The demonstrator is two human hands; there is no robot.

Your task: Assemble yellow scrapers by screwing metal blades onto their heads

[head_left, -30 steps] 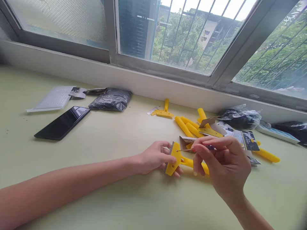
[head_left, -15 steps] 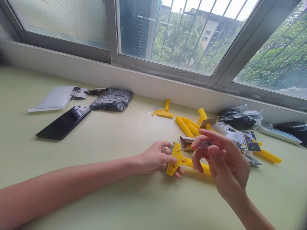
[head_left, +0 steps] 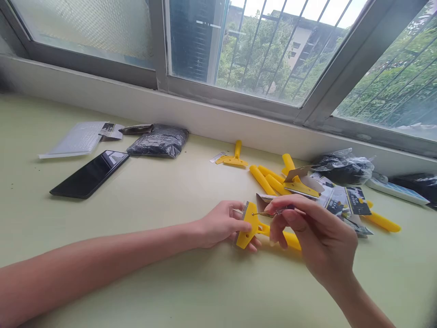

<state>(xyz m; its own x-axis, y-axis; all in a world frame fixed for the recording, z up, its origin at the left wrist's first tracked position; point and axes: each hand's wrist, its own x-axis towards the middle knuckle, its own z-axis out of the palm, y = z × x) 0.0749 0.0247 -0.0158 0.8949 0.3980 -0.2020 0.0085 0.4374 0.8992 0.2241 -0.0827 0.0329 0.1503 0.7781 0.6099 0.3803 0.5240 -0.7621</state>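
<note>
My left hand (head_left: pixel 227 224) grips the head of a yellow scraper (head_left: pixel 251 222), thumb on top and fingers beneath. A metal blade edge faces left, and the yellow handle runs off to the right, below my other hand. Between the thumb and fingers of my right hand (head_left: pixel 316 230) is a small screwdriver (head_left: pixel 280 210) with a clear handle. Its thin shaft points left, and the tip meets a screw in the upper part of the scraper head. My right fingers partly cover the screwdriver's handle.
Yellow handles (head_left: pixel 261 180), another scraper head (head_left: pixel 301 187) and printed packaging (head_left: pixel 357 200) are heaped beyond my right hand. Farther back lies a yellow scraper (head_left: pixel 235 159). A black phone (head_left: pixel 90 175), a dark plastic-wrapped package (head_left: pixel 160 140) and a translucent sleeve (head_left: pixel 78 140) lie to the left.
My right hand has tilted lower and its fingers have shifted round the screwdriver handle. The tip stays at the screw; my left hand holds the scraper in place.
</note>
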